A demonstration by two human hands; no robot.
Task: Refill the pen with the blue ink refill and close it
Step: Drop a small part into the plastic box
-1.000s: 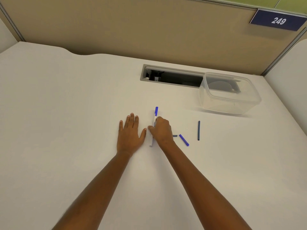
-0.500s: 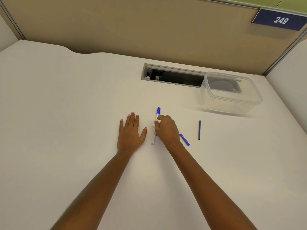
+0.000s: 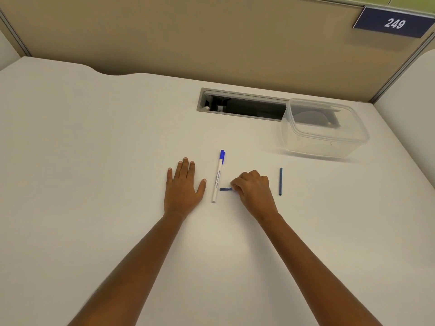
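Pen [image 3: 217, 177] lies lengthwise on the desk [image 3: 94, 161], blue cap pointing away from you, between your hands. Your left hand [image 3: 183, 187] rests flat, fingers spread, just beside it. Your right hand [image 3: 253, 188] is curled, fingertips pinching one end of a short blue piece [image 3: 225, 189] lying crosswise. A dark blue rod [image 3: 280, 181] lies apart at right; clear tub [image 3: 324, 128] beyond.

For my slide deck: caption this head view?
Right hand reaches a short blue piece beside the white pen; left hand flat.
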